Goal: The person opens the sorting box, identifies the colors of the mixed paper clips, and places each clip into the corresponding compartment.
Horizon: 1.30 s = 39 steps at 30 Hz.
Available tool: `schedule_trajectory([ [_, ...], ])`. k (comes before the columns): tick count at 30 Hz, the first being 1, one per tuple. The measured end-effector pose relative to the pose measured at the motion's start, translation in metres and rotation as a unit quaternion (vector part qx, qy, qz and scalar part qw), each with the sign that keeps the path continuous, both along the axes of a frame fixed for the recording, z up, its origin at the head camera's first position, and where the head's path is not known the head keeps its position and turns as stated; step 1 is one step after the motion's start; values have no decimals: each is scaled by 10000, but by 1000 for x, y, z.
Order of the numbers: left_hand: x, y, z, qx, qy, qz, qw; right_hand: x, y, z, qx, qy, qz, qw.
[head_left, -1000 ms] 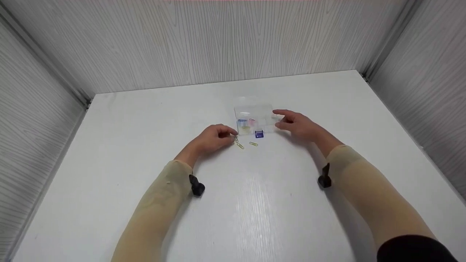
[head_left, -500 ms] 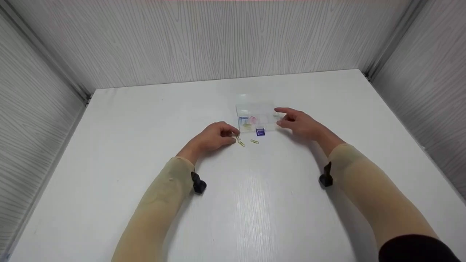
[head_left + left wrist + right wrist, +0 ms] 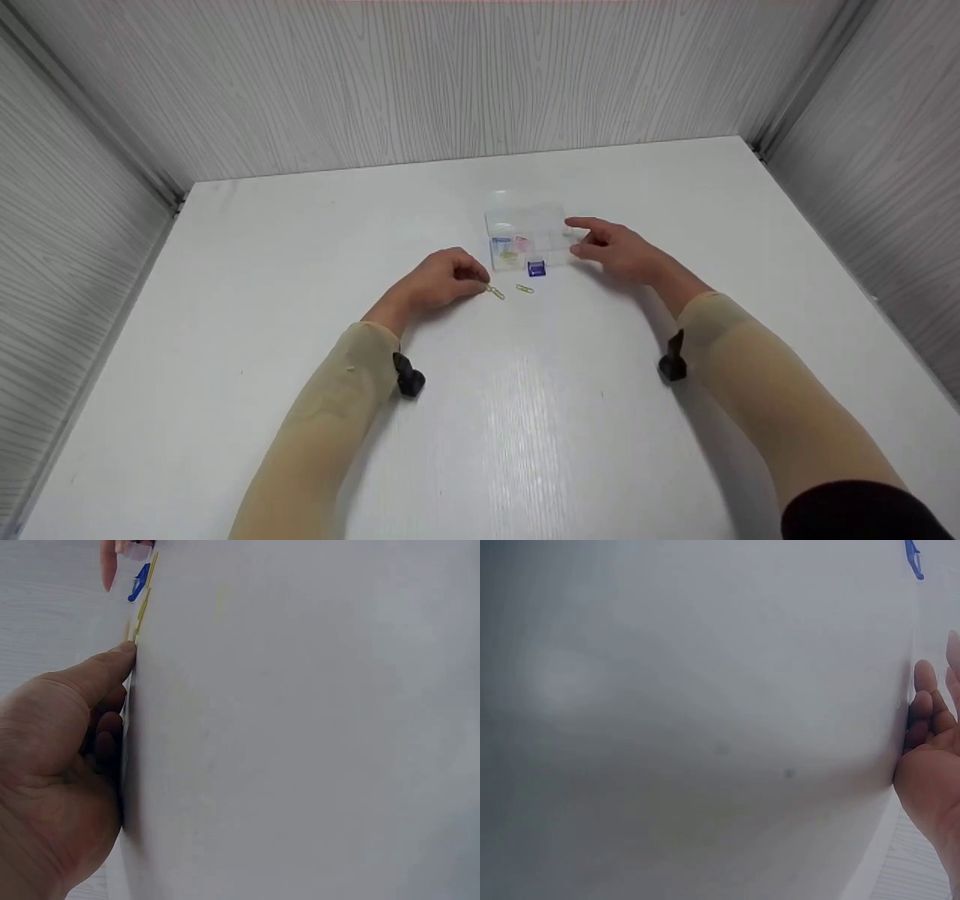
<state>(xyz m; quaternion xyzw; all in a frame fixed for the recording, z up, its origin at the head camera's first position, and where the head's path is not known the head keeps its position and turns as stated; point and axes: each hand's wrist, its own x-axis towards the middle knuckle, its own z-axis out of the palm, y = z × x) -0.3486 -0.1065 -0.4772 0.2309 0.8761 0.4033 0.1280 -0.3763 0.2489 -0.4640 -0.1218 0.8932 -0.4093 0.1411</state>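
Note:
At the back middle of the table, a clear plastic box stands with its lid raised, its compartments holding blue, pink and yellow pieces. My left hand pinches a yellow paper clip between thumb and fingertips, low over the table. Another yellow paper clip lies end to end with it. A third yellow paper clip lies a little to the right. My right hand touches the box's right side with thumb and a straight index finger, its other fingers bent under the palm.
A blue-purple latch-like piece sits at the front of the box. The white table runs up to a wood-grain back panel, with side panels left and right. A black wrist camera hangs below each forearm.
My left fingertips have drawn slightly toward the front, away from the box corner, closing on the nearest paper clip. My right hand keeps its place at the box. The head view has shifted slightly.

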Motion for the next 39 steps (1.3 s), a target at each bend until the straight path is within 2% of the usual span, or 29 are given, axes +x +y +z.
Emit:
schedule_trajectory([
  [9,-1,0,2,-55,-30,23,10000,2,-1,3,58,-55,-86,9999],
  [21,2,-1,3,111,-70,24,9999,3,0,2,-18,35,62,10000],
  [31,3,0,5,-71,-95,85,9999,2,0,3,42,60,68,9999],
  [39,2,1,5,-53,-139,95,9998,1,1,1,23,65,50,10000],
])
